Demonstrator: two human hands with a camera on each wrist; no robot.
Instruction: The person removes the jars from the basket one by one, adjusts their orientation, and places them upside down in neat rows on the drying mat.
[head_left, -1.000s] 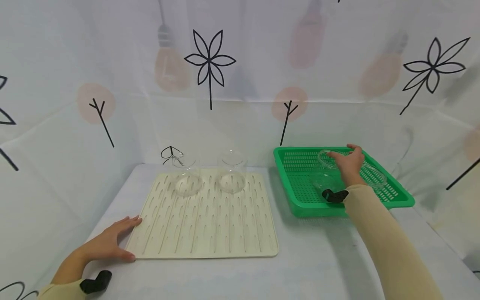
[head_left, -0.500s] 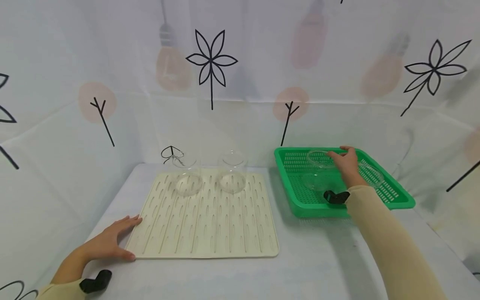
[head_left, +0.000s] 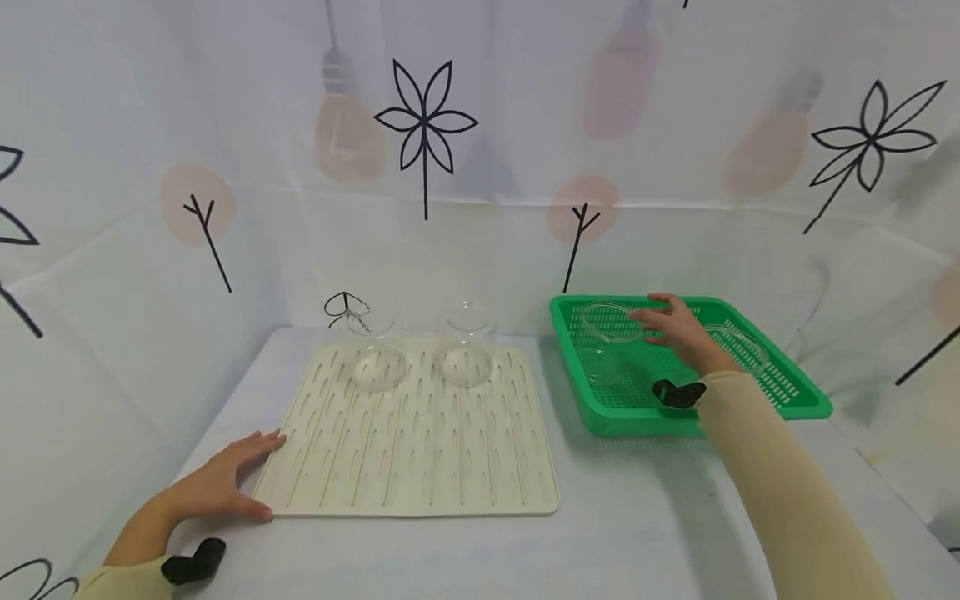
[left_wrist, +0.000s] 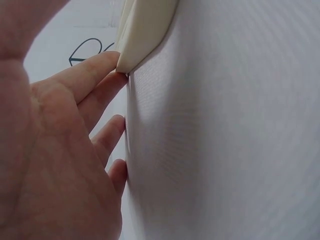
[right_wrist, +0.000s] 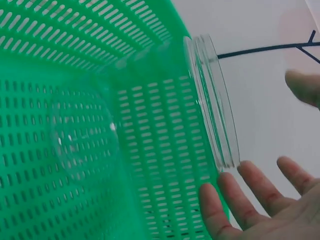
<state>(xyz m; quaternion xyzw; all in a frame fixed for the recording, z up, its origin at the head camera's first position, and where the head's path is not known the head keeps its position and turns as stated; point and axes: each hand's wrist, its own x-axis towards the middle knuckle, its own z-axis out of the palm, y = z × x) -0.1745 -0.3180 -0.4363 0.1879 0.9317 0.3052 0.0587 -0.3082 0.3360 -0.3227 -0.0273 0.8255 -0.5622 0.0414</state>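
Inside the green basket (head_left: pixel 622 423), a clear jar (head_left: pixel 600 367) stands upright at the left, its threaded rim (right_wrist: pixel 212 105) seen side-on in the right wrist view. My right hand (head_left: pixel 686 337) is just right of that rim, fingers spread and fairly straight; whether a fingertip touches the jar I cannot tell. Behind the right wrist is another clear round rim (head_left: pixel 738 346), partly hidden. My left hand (head_left: pixel 213 483) rests at the left edge of the cream ridged mat (head_left: pixel 412 450), thumb at the near corner and fingers extended, fingertips (left_wrist: pixel 112 60) against the edge.
Two clear jars, a left one (head_left: pixel 377 367) and a right one (head_left: pixel 466 364), stand on the far part of the mat. A white cloth covers the table (head_left: pixel 615 533). A patterned curtain (head_left: pixel 495 250) hangs close behind.
The clear jar has slid left inside the basket, and my right hand has followed leftwards. Its fingers have come off the rim and spread. My left hand stays at the mat's edge.
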